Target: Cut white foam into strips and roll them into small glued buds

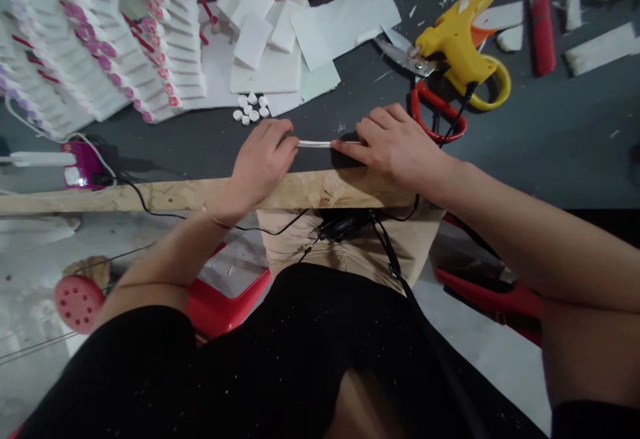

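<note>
A thin white strip [315, 144] lies lengthwise between my hands, close to the table's front edge. At its left end, the thumb and fingers of my left hand [263, 162] are closed in a pinch. My right hand [397, 146] is closed over the other end, with the index finger stretched along the strip and the other fingers curled; that end is partly hidden. Several small white rolls [251, 109] sit just beyond my left hand. Beside my right hand are red-handled scissors [435, 119].
A yellow glue gun [457, 42] rests across the scissors, its black cord running down. Stacked white sheets [267, 76] and rows of white pieces with pink tips [170, 46] lie at the back left. A red utility knife [543, 29] is at right, a purple plug adapter [85, 164] at left.
</note>
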A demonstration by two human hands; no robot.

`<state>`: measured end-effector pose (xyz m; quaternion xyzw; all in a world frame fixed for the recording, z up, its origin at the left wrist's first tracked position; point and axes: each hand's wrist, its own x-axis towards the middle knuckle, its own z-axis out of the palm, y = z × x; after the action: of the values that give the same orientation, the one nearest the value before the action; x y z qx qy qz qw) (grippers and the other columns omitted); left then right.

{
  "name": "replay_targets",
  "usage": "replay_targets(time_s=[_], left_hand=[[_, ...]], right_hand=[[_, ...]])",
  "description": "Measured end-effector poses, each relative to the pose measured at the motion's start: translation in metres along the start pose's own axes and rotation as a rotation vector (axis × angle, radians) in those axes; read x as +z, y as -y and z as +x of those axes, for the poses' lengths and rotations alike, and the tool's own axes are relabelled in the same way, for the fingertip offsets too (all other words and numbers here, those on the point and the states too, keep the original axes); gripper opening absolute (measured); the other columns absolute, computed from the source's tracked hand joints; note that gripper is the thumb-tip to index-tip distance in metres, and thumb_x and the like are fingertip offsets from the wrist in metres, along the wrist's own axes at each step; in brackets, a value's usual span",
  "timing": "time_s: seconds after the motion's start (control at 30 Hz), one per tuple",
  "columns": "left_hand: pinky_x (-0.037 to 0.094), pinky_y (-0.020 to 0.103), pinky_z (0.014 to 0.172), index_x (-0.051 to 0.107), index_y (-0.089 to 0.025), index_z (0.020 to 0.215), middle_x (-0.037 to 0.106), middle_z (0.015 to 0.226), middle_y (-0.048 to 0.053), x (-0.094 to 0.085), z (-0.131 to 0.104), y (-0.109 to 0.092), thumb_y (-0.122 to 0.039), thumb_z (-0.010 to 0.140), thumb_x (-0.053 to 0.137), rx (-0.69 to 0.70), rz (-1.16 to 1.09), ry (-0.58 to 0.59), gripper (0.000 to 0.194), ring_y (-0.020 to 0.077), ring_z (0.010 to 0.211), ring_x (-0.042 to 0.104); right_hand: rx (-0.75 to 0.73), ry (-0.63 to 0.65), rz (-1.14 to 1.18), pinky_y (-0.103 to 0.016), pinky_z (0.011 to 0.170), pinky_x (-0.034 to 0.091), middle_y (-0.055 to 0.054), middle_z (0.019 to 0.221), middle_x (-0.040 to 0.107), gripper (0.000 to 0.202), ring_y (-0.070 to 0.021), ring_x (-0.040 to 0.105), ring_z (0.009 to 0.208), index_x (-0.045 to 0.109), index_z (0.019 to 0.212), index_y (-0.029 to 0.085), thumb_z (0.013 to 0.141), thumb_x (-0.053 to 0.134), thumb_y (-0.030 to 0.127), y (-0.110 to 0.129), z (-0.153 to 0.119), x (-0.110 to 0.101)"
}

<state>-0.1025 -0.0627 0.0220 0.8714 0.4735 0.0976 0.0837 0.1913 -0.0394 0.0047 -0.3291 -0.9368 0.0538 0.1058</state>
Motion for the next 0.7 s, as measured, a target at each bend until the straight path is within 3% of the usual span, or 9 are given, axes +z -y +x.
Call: replay_targets(time_s=[0.07, 0.13, 0.23, 0.3, 0.4, 0.57, 0.7], left_hand=[[0.052, 0.057, 0.120, 0.065, -0.020, 0.138, 0.067, 0.149, 0.016, 0.011, -0.001, -0.029, -0.032, 0.114, 0.033, -0.041, 0.014, -0.078, 0.042, 0.0311, 0.143, 0.060], [0.045, 0.059, 0.128, 0.052, -0.014, 0.155, 0.056, 0.165, 0.020, 0.026, 0.000, -0.056, -0.029, 0.113, 0.030, 0.007, -0.032, -0.056, 0.050, 0.0325, 0.159, 0.048], [0.033, 0.059, 0.137, 0.033, -0.014, 0.169, 0.042, 0.177, 0.021, 0.048, 0.001, -0.080, -0.041, 0.114, 0.031, -0.029, -0.075, -0.042, 0.062, 0.0332, 0.170, 0.031], [0.028, 0.058, 0.140, 0.027, -0.010, 0.172, 0.036, 0.179, 0.024, 0.055, 0.000, -0.087, -0.055, 0.112, 0.031, -0.069, -0.082, -0.021, 0.075, 0.0349, 0.172, 0.026], [0.022, 0.057, 0.141, 0.024, -0.004, 0.173, 0.030, 0.180, 0.028, 0.052, -0.002, -0.089, -0.066, 0.110, 0.025, -0.122, -0.044, 0.059, 0.088, 0.0363, 0.173, 0.022], [0.021, 0.057, 0.141, 0.026, 0.002, 0.171, 0.027, 0.180, 0.029, 0.034, -0.004, -0.093, -0.067, 0.110, 0.021, -0.198, 0.038, 0.197, 0.093, 0.0370, 0.173, 0.021], [0.019, 0.057, 0.142, 0.028, 0.000, 0.172, 0.029, 0.180, 0.027, 0.028, -0.007, -0.094, -0.068, 0.110, 0.026, -0.215, 0.049, 0.214, 0.092, 0.0358, 0.173, 0.021]], right_hand=[[0.003, -0.011, -0.005, -0.049, 0.096, 0.044, -0.009, 0.106, 0.065, 0.042, -0.0296, 0.054, 0.108, 0.069, 0.138, 0.029, 0.113, 0.037, 0.023, 0.001, 0.001, -0.001], [-0.003, 0.000, -0.037, -0.049, 0.096, 0.044, -0.011, 0.107, 0.067, 0.042, -0.0304, 0.056, 0.107, 0.073, 0.127, 0.025, 0.113, 0.034, 0.024, 0.003, 0.002, -0.002], [-0.032, 0.026, -0.124, -0.047, 0.095, 0.045, -0.014, 0.107, 0.069, 0.044, -0.0309, 0.057, 0.105, 0.076, 0.110, 0.020, 0.112, 0.032, 0.022, 0.004, 0.003, -0.005], [-0.043, 0.031, -0.161, -0.046, 0.095, 0.045, -0.015, 0.106, 0.070, 0.042, -0.0311, 0.056, 0.105, 0.075, 0.107, 0.019, 0.111, 0.034, 0.022, 0.005, 0.004, -0.007], [-0.034, 0.051, -0.151, -0.045, 0.096, 0.044, -0.014, 0.108, 0.069, 0.041, -0.0307, 0.057, 0.107, 0.076, 0.115, 0.018, 0.112, 0.036, 0.023, 0.007, 0.004, -0.009], [-0.011, 0.063, -0.097, -0.047, 0.096, 0.042, -0.014, 0.112, 0.071, 0.049, -0.0304, 0.058, 0.106, 0.072, 0.141, 0.018, 0.115, 0.030, 0.023, 0.008, 0.004, -0.008], [-0.040, 0.019, -0.151, -0.046, 0.093, 0.042, -0.013, 0.108, 0.070, 0.049, -0.0288, 0.058, 0.104, 0.072, 0.140, 0.020, 0.115, 0.030, 0.021, 0.007, 0.002, -0.005]])
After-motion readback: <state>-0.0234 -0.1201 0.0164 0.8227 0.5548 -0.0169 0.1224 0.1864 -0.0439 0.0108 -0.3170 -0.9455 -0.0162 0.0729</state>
